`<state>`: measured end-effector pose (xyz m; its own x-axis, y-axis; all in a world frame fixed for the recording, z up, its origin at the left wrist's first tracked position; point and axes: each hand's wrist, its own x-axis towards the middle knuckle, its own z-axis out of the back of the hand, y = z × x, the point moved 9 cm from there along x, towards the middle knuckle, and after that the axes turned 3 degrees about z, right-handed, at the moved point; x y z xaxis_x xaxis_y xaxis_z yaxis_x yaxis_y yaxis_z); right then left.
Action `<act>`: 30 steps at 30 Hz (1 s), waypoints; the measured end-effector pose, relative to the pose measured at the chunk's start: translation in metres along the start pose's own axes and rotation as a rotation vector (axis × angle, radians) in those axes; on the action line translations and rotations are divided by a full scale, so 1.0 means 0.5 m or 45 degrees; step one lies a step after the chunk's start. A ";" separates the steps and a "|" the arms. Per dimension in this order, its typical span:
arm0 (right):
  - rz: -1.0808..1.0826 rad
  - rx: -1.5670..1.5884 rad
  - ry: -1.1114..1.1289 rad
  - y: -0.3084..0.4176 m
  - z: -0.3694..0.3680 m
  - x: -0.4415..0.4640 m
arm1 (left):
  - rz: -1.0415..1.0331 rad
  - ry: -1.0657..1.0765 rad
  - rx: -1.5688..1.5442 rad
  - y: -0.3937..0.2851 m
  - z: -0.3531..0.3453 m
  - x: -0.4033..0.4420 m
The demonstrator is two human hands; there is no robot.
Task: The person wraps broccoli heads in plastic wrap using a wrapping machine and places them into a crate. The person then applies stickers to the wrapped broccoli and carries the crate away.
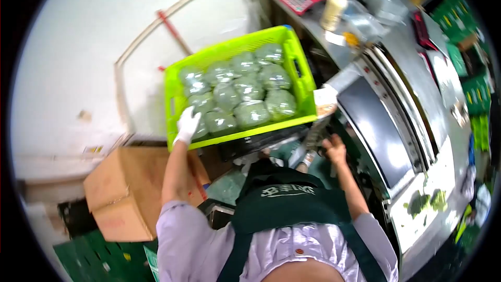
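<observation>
A bright lime-green crate stands ahead of me, holding several rows of round pale-green bundles in shiny clear plastic wrap, with the look of wrapped heads of vegetable. My left hand, in a white glove, reaches over the crate's near left corner. Its fingers are stretched out against a wrapped bundle there, partly covering it. To the right of the crate and lower, my right hand is bare, its fingers apart and slightly blurred, with nothing seen in it.
A cardboard box stands at left, near a green crate. On the right, a metal bench bears a wrapping machine with a dark plate, a bottle, and a white board with green leafy pieces.
</observation>
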<state>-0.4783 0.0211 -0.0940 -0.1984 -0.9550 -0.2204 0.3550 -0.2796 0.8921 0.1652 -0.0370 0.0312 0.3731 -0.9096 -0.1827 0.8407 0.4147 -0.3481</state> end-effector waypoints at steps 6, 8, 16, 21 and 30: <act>0.164 0.008 0.121 0.228 -0.036 0.094 | 0.196 -0.086 -0.064 0.006 0.043 0.030; 0.088 0.086 0.121 0.239 -0.033 0.081 | 0.276 -0.058 -0.130 0.027 0.024 0.055; -0.036 0.230 0.266 0.223 -0.039 0.072 | 0.509 0.160 0.054 0.072 -0.006 0.088; -0.111 0.315 0.225 0.242 -0.034 0.062 | 0.630 -0.063 0.172 0.058 0.032 0.077; -0.021 0.547 0.127 0.426 0.008 -0.026 | 0.602 -0.087 0.131 0.077 0.004 0.081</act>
<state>-0.4039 -0.0255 0.1004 -0.1039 -0.9615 -0.2543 -0.0638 -0.2487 0.9665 0.2136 -0.0580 0.0122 0.7454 -0.6232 -0.2366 0.6063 0.7813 -0.1482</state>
